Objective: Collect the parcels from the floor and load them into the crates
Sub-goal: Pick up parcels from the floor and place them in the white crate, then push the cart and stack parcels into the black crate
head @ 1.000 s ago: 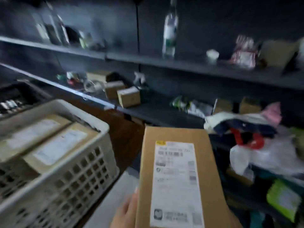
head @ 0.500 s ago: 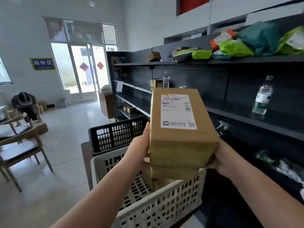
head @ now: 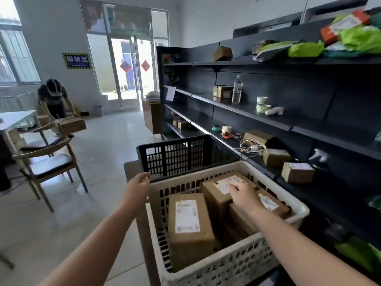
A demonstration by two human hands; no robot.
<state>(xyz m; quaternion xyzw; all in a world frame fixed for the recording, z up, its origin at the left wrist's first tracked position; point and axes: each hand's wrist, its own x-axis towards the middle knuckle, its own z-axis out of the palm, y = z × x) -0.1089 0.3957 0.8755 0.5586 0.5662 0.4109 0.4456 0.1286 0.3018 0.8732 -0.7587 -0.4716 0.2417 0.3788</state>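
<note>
A white slotted crate [head: 243, 263] stands in front of me with several brown cardboard parcels inside. One labelled parcel [head: 188, 226] lies at the crate's left. A second parcel [head: 216, 188] stands at the back, and my right hand [head: 244, 196] rests on top of it with fingers extended over its label. A third labelled parcel [head: 270, 203] lies to the right, partly under my forearm. My left hand [head: 137, 187] hovers by the crate's far left corner, fingers loosely curled, holding nothing. A black crate [head: 177, 155] sits just behind the white one.
Dark shelving [head: 309, 120] runs along the right with small boxes, a water bottle [head: 237, 89], cables and bagged parcels. Wooden chairs [head: 47, 162] stand at left. Another person [head: 53, 100] bends over a box near the far wall. Tiled floor lies between.
Both hands held the labelled parcel above the white crate; now it lies inside. My left hand has let go and drawn aside, and my right hand rests on a parcel.
</note>
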